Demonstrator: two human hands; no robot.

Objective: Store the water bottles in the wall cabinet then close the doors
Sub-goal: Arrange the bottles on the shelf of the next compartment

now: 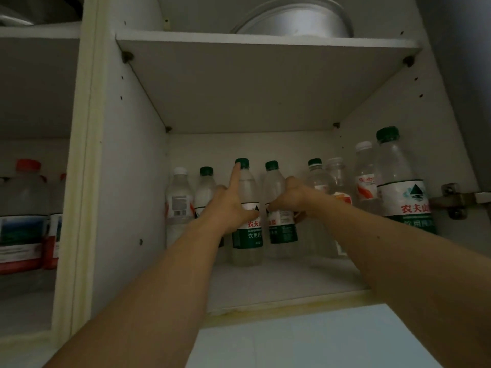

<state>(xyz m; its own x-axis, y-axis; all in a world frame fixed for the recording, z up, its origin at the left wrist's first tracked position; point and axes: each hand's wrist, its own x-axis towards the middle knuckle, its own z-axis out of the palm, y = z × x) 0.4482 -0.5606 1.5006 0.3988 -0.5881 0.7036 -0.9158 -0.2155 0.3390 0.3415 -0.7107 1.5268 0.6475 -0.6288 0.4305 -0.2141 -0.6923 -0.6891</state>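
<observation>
Both arms reach up and forward into the open wall cabinet [132, 160], over the front edge of its lower shelf [279, 282]. The left hand [228, 205] lies against a green-capped bottle [245, 213] standing near the middle of the shelf: the index finger is stretched straight up along the neck with its tip at the cap, and the thumb lies across the label; whether the other fingers curl round the bottle cannot be told. Just to its right, apart by a narrow gap, stands a second green-capped bottle [279, 208]. The right hand [295, 200] grips this one at label height, fingers wrapped round its far side and thumb towards the left hand.

More bottles stand upright along the back edge of the shelf: a white-capped one [179, 205] in the left rear corner, a green-capped one [206, 189] beside it, and a cluster on the right, ending in a large green-capped bottle [403, 187] near the front right corner. A metal pot [295, 21] sits on the upper shelf [265, 39]. Red-capped bottles [25, 216] stand in the neighbouring compartment on the left. A hinge [451, 200] sticks out of the right wall.
</observation>
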